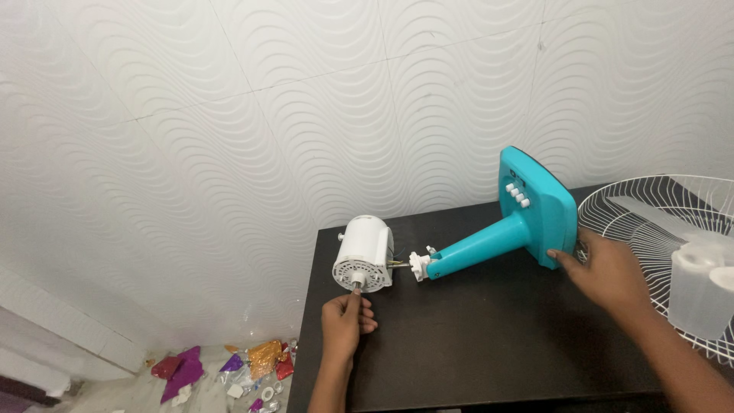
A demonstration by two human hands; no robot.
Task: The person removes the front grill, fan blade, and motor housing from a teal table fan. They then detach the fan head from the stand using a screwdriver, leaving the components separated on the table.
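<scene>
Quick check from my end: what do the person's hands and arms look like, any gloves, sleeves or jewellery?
Both are bare. The left hand and right hand wear no gloves, and no rings, watch or bands show. Both forearms are uncovered to the frame's edge, with no sleeve in view.
</scene>
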